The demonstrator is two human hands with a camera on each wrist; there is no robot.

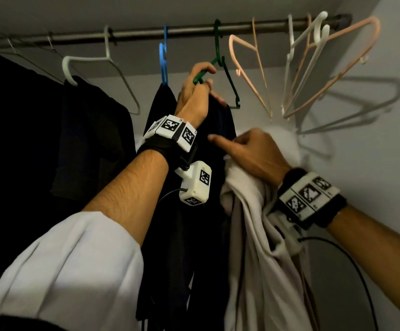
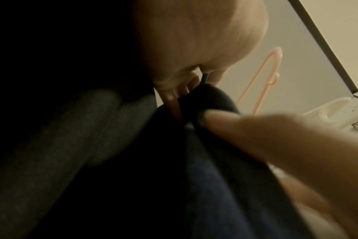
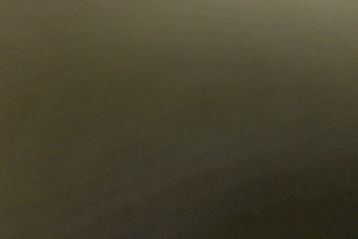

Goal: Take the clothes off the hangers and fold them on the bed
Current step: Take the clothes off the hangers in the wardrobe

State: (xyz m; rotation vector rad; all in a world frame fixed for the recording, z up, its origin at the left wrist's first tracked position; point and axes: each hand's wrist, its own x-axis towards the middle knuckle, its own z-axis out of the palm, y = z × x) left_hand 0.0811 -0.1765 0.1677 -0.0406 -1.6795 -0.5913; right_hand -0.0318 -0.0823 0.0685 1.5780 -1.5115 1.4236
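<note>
My left hand (image 1: pixel 194 91) reaches up and grips the lower end of a green hanger (image 1: pixel 217 44) that hooks on the closet rod (image 1: pixel 146 34). A dark navy garment (image 1: pixel 194 235) hangs down from under that hand. In the left wrist view my curled fingers (image 2: pixel 194 40) close on a sliver of the green hanger (image 2: pixel 205 79) above the dark garment (image 2: pixel 215 186). My right hand (image 1: pixel 251 151) holds a bundle of white cloth (image 1: pixel 254 247), which drapes over my wrist, and its forefinger points at the dark garment. The right wrist view is dark and blurred.
Left of my hand, a blue hanger (image 1: pixel 163 60) carries dark cloth. A white hanger (image 1: pixel 86 59) further left holds another dark garment (image 1: pixel 93 144). Bare pink hangers (image 1: pixel 249 68) and white hangers (image 1: pixel 313 44) hang at the right, close to the side wall (image 1: pixel 373 163).
</note>
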